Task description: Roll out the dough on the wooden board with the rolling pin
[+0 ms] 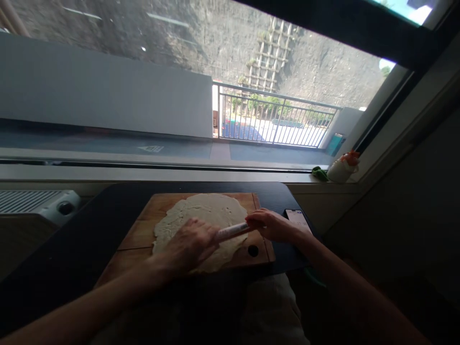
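A wide, flat sheet of pale dough (204,208) lies on a wooden cutting board (142,230). Across the dough runs a slim rolling pin (233,231), its light middle part showing between my hands. My left hand (192,239), slightly blurred, is closed around the pin's left part over the dough. Near the board's right edge, the fingers of my right hand (268,224) wrap the pin's other end. Both ends of the pin are hidden by my hands.
The board rests on a dark table (89,225). A phone (296,218) lies by the table's right edge, beside my right forearm. Behind the table are a window sill (179,175) with a white jug (341,168), and a radiator (39,203) stands at the left.
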`<state>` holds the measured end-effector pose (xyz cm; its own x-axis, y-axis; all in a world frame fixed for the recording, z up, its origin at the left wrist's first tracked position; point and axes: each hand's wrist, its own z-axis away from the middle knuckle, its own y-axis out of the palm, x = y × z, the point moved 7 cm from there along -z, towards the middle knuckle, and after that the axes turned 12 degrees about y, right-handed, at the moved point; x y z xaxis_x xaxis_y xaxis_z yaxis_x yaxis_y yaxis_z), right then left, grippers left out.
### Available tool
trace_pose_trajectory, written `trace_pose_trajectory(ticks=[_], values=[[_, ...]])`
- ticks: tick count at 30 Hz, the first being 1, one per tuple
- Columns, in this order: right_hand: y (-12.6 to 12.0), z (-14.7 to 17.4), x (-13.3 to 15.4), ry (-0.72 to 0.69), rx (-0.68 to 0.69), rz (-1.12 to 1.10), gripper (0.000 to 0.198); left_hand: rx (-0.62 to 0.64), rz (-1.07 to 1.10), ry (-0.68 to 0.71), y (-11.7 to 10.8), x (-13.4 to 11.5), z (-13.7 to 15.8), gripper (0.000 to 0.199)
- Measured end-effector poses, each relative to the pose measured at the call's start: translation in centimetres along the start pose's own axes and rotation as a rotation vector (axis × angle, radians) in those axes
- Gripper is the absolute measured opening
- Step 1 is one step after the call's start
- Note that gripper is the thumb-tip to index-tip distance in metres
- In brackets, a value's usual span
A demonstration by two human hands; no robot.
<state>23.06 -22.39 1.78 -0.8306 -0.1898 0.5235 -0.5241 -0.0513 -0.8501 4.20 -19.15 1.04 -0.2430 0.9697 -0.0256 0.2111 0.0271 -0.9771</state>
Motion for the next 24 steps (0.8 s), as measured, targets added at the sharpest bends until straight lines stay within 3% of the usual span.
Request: trace_pose_trajectory(ticks=[3,7,10,15,17,21,24], values=[[2.2,0.4,-1.0,0.079,0.087,-0.132,0.03,-0.023,0.069,-0.087,1.7,-3.4,2.4,0.033],[3.1,0.1,-1.9,0.283,-0.25,-0.014,0.036,-0.054,0.016,-0.149,3.4,-5.2,4.2,0.041],[3.7,-2.7,-1.4,0.373,-0.396,0.194,0.04,-0.09,-0.054,-0.164,2.9,-4.4,3.8,0.042],[4.2,-8.9,-1.3,0.434,-0.344,0.3,0.04,-0.079,-0.112,-0.205,2.3,-1.4,2.5,0.036],[4.2,-8.8,-1.0,0.383,-0.368,0.305,0.04,-0.093,-0.172,-0.17,2.6,-1.6,2.8,0.041],[4.7,-4.7,-0.6,0.312,-0.397,0.314,0.038,-0.078,-0.208,0.022,4.1,-4.7,3.9,0.054],[4.7,-4.7,-0.8,0.332,-0.416,0.319,0.036,-0.039,-0.164,0.004,4.6,-4.3,4.0,0.056]])
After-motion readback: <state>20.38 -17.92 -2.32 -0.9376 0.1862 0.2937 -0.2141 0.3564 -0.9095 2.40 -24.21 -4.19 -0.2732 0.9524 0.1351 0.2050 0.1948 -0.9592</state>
